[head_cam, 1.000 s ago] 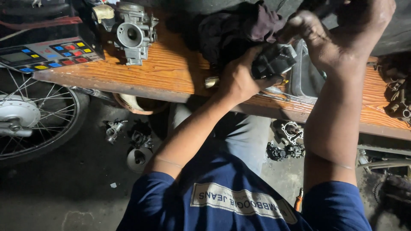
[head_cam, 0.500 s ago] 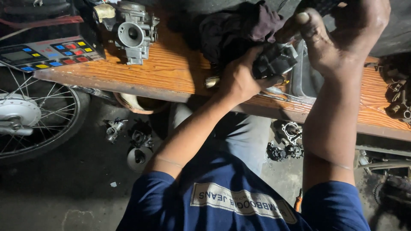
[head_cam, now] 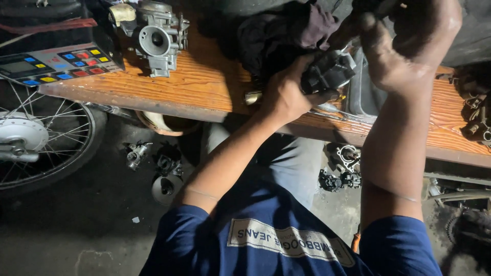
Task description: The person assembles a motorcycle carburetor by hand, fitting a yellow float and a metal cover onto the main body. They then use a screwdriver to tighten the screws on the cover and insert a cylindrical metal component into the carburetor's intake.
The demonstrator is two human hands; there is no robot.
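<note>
Left hand point(head_cam: 284, 94) round dark engine part point(head_cam: 327, 74) — workbench point(head_cam: 204, 84).

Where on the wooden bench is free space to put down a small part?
The bench is bare between the silver carburetor and the left hand, down to the front edge. A narrower bare strip lies right of the metal tray. It is crowded around the dark rag, the black part and the far right parts.
</note>
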